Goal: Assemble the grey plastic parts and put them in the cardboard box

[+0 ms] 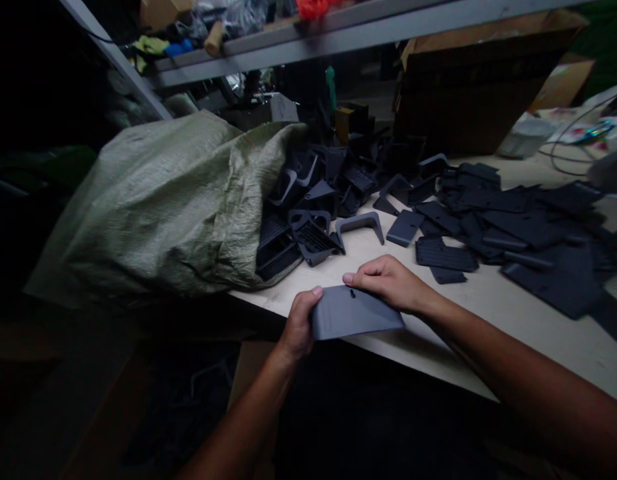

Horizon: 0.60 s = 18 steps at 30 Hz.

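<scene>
A flat dark-grey plastic panel (358, 317) with a small keyhole slot near its far edge is held between both hands, just over the table's front edge. My left hand (301, 323) grips its left end, thumb on top and fingers hidden beneath. Along the far edge, my right hand (385, 283) pinches the panel, its thumb lying beside the slot. Beyond the hands, a grey U-shaped bracket (361, 223) and a small dark plastic piece (405, 227) lie on the table.
An olive woven sack (178, 207) lies at left, black plastic brackets (313, 193) spilling from its mouth onto the pale table (468, 333). Flat black panels (528, 213) are heaped at right. Behind stands a cardboard box (468, 87) under a metal shelf (338, 33). Below left is an open carton (248, 367).
</scene>
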### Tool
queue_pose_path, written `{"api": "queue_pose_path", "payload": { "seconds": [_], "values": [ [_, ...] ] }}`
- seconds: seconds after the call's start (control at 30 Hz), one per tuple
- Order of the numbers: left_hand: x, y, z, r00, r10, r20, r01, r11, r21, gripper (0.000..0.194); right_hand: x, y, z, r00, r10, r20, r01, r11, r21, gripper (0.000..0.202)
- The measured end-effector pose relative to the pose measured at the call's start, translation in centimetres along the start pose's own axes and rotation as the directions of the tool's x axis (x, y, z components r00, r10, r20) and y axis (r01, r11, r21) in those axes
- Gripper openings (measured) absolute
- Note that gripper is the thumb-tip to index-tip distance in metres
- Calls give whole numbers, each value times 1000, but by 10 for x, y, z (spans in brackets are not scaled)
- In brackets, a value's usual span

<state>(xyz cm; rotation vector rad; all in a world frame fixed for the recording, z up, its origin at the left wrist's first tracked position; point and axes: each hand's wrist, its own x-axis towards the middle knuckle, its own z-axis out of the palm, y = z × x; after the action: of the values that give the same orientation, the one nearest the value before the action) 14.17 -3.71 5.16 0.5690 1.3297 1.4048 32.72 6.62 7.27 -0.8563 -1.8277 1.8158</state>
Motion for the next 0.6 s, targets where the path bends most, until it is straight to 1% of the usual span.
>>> {"api": "queue_pose_path", "payload": {
  "seconds": [0.03,0.07,0.1,0.13,0.17,0.2,0.23,0.27,0.3,0.33,0.37,0.4,0.43,0.47,0.5,0.53,0.57,0.6],
  "values": [
    [2,0,-2,999,-6,53,4,999,42,46,4,2,-2,998,34,49,-33,999,-2,61],
    [3,0,-4,993,-20,118,10,997,80,46,7,4,-4,997,49,66,-48,999,-14,61],
    [5,1,-5,982,-40,182,20,994,112,46,9,5,-5,998,38,43,-37,999,-38,60],
    [8,2,-5,971,-60,233,29,991,133,46,10,5,-6,1000,0,-17,-1,997,-80,58],
    [10,3,-6,962,-72,262,35,989,142,46,10,5,-8,993,-66,-100,51,988,-145,55],
    [12,3,-6,963,-69,262,34,990,135,46,9,4,-11,972,-146,-185,102,968,-227,50],
    [13,2,-7,972,-45,231,20,994,110,45,7,2,-14,935,-233,-267,144,939,-313,44],
    [15,1,-7,986,0,169,-12,998,69,43,3,0,-18,889,-308,-340,169,909,-382,40],
    [16,-1,-7,994,57,89,-60,998,22,42,-1,-2,-21,845,-351,-404,173,893,-415,37],
    [16,-4,-8,993,115,8,-115,993,-20,39,-5,-3,-22,818,-351,-456,163,902,-401,38],
    [17,-7,-8,985,163,-57,-166,985,-46,37,-10,-2,-22,814,-306,-494,148,931,-333,41],
    [17,-9,-9,975,200,-96,-206,977,-54,35,-14,0,-19,838,-220,-499,125,968,-217,44],
    [16,-12,-9,969,225,-106,-230,972,-42,35,-18,3,-14,883,-110,-457,86,994,-72,46],
    [15,-14,-8,966,240,-92,-242,970,-14,36,-20,8,-6,931,3,-365,28,996,79,49],
    [14,-16,-8,966,250,-62,-249,968,26,37,-21,13,3,963,93,-255,-36,975,218,50],
    [13,-18,-8,967,255,-22,-253,965,73,38,-21,18,13,975,152,-163,-90,938,336,50],
    [11,-19,-8,966,257,20,-258,959,121,38,-20,23,22,978,182,-105,-121,896,428,50],
    [10,-20,-9,964,258,58,-264,951,161,38,-19,27,30,978,189,-85,-123,861,493,49]
  ]
}}
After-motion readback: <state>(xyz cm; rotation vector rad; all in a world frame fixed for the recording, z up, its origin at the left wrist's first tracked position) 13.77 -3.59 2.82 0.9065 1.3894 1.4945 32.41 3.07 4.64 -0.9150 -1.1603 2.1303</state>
